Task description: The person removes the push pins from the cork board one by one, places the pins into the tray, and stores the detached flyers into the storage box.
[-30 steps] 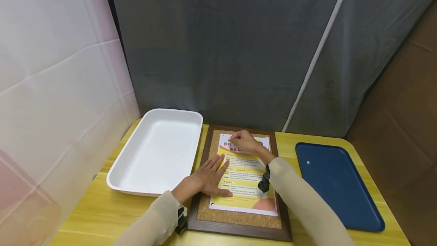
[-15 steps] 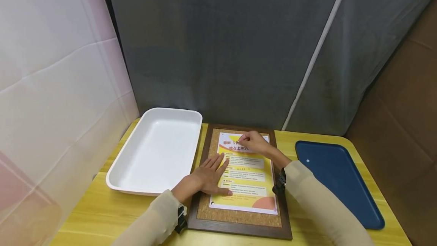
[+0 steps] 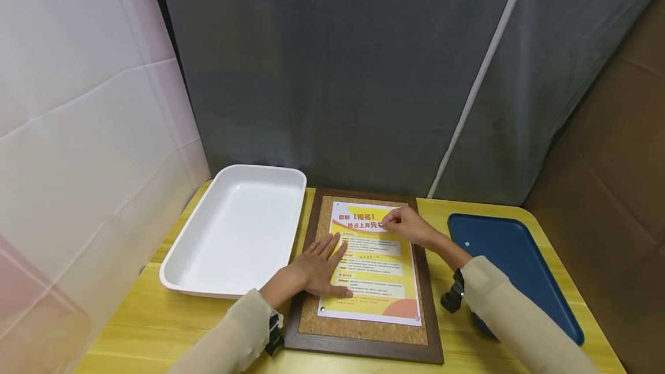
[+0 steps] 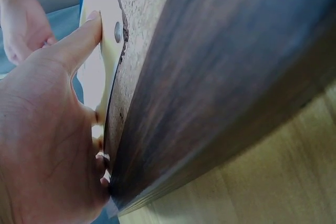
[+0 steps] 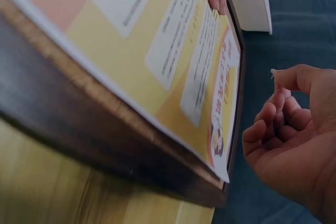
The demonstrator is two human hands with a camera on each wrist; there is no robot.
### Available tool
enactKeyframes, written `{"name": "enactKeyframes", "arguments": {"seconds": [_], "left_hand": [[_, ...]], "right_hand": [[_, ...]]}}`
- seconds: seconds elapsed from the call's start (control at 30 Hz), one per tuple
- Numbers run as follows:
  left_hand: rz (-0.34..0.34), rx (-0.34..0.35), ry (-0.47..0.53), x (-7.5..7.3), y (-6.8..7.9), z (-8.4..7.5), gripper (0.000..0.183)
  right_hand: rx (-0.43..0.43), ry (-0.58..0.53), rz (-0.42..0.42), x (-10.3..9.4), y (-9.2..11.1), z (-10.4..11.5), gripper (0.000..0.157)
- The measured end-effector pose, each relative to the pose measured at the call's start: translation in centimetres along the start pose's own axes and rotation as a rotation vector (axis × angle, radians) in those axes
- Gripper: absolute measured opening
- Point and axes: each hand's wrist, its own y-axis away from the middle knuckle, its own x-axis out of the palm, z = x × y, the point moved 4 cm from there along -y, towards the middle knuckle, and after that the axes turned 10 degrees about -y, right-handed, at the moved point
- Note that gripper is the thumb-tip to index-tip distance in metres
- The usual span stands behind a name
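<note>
A yellow printed poster [image 3: 371,299] lies on a brown-framed cork board [image 3: 363,332]. My left hand [image 3: 317,267] rests on its left side with fingers spread. A round silver thumbtack [image 4: 118,31] sits at the poster's lower left corner in the left wrist view. Over the top right part of the sheet is my right hand [image 3: 410,227], thumb and index finger pinching a small thumbtack [image 5: 273,72] whose thin pin shows in the right wrist view. The poster's top right corner is partly hidden behind this hand in the head view; in the right wrist view that corner juts past the cork.
A deep white tray [image 3: 171,273] stands left of the board. To the right lies a dark blue tray [image 3: 511,270] with a small white dot on it, partly covered by my right forearm. Behind the wooden table [image 3: 135,328] hangs a grey curtain [image 3: 332,74].
My right hand has moved rightwards across the top of the poster, from its upper left part to its upper right, uncovering the title. The left hand has stayed in place.
</note>
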Motion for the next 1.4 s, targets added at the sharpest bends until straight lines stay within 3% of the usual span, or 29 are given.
{"name": "enactKeyframes", "arguments": {"seconds": [0.33, 0.57, 0.97, 1.4], "left_hand": [[-0.006, 0.002, -0.002, 0.1, -0.1, 0.3, 0.113], [-0.003, 0.000, 0.013, 0.1, -0.1, 0.3, 0.113], [-0.008, 0.004, 0.030, 0.0, 0.1, 0.4, 0.113], [-0.001, 0.017, 0.029, -0.1, 0.1, 0.5, 0.113]], "right_hand": [[0.035, 0.028, -0.011, -2.4, 2.8, -1.5, 0.019], [-0.006, 0.036, -0.040, -4.2, 4.4, -2.9, 0.015], [0.015, 0.034, -0.076, -7.3, 7.7, -5.7, 0.019], [0.099, 0.112, -0.179, -10.6, 10.5, -9.2, 0.019]]}}
